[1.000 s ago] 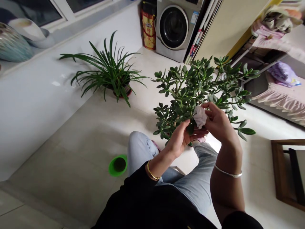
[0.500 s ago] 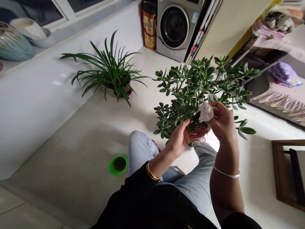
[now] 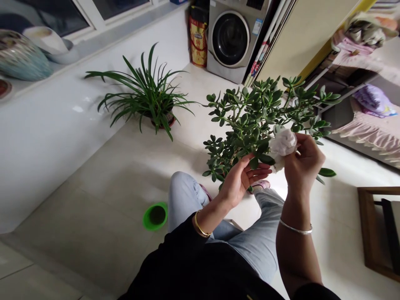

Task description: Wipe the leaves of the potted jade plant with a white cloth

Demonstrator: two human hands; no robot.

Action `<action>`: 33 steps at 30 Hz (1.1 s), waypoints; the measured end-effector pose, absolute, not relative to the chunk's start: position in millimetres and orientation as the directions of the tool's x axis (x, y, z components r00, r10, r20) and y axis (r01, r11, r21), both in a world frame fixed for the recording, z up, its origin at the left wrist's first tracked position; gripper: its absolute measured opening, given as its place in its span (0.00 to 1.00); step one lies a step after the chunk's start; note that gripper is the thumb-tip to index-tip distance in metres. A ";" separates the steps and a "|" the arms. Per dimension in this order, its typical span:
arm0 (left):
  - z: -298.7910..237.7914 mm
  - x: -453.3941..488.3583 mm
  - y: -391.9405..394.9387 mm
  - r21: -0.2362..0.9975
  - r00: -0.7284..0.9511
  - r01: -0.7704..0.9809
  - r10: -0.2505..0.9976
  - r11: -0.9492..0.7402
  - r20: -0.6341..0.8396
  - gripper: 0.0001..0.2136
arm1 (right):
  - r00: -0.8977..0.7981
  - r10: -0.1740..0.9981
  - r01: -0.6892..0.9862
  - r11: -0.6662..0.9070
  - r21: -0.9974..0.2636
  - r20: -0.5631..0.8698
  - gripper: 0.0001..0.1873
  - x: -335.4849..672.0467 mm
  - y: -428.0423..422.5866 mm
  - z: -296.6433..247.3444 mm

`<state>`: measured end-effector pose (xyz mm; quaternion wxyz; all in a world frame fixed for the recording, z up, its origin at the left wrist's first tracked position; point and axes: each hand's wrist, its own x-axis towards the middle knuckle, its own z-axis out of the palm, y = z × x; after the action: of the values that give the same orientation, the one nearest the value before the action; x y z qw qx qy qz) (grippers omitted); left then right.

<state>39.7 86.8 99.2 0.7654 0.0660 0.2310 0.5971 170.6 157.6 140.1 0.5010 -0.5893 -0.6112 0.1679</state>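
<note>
A jade plant [image 3: 250,121] with thick green leaves and several branches stands in front of my knees. My right hand [image 3: 304,160] pinches a crumpled white cloth [image 3: 283,142] at the plant's near right side, beside a cluster of leaves. Below that cluster, my left hand [image 3: 239,179] is cupped palm up with its fingers stretched out. A dark leaf [image 3: 266,159] lies just over its fingertips; whether the fingers press on it, I cannot tell. The plant's pot is mostly hidden by the foliage and my legs.
On the floor to my left is a green bowl [image 3: 155,216] with dark contents. A long-leaved potted plant [image 3: 153,100] stands near the white wall. Farther back is a washing machine [image 3: 231,39]. A wooden frame [image 3: 371,233] sits at the right, and a glazed vase [image 3: 23,56] rests on the sill.
My right hand has moved to the right with the white cloth, off the leaf over my left hand. The left hand has stayed nearly in place. The view has shifted slightly.
</note>
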 end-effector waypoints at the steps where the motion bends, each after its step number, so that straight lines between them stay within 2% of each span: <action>1: 98.6 39.8 86.6 0.387 0.172 -0.882 0.948 0.269 -0.267 0.12 | 0.184 0.886 0.551 0.266 -0.791 0.426 0.10 172.4 157.4 143.5; 3: 97.4 40.0 86.5 0.410 0.161 -0.875 0.953 0.258 -0.255 0.13 | 0.053 0.907 0.560 0.319 -0.765 0.417 0.07 175.6 157.9 154.1; 6: 95.6 39.5 86.9 0.436 0.162 -0.860 0.953 0.263 -0.256 0.14 | -0.334 0.885 0.603 0.466 -0.648 0.325 0.08 175.9 163.3 175.8; 9: 94.1 38.4 87.8 0.466 0.171 -0.843 0.954 0.271 -0.247 0.16 | -0.624 0.743 0.564 0.643 -0.517 0.243 0.14 169.5 176.6 194.5; 13: 93.8 37.5 89.7 0.489 0.163 -0.832 0.959 0.261 -0.233 0.16 | -0.863 0.503 0.413 0.761 -0.500 0.053 0.14 158.9 201.4 207.2; 16: 93.9 37.8 91.2 0.504 0.162 -0.821 0.956 0.269 -0.246 0.16 | -0.907 0.412 0.402 0.772 -0.492 -0.094 0.15 151.8 217.8 213.1; 21: 94.9 37.5 92.4 0.533 0.171 -0.801 0.957 0.273 -0.234 0.16 | -0.880 0.393 0.474 0.775 -0.418 -0.268 0.19 138.5 235.1 218.5; 26: 96.8 34.9 95.3 0.554 0.191 -0.773 0.946 0.308 -0.260 0.19 | -0.881 0.338 0.452 0.810 -0.373 -0.332 0.23 129.8 238.8 217.4; 30: 95.5 34.0 98.1 0.561 0.196 -0.761 0.940 0.325 -0.279 0.21 | -0.869 0.306 0.447 0.824 -0.349 -0.390 0.18 124.2 234.9 220.7; 33: 93.9 34.3 97.8 0.586 0.182 -0.750 0.948 0.307 -0.263 0.21 | -0.876 0.294 0.417 0.859 -0.295 -0.381 0.15 121.7 232.4 222.4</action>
<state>34.3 97.8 93.9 0.7509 0.1650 0.2990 0.5652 121.7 232.4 222.4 -0.1635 -0.1872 -0.9503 0.1877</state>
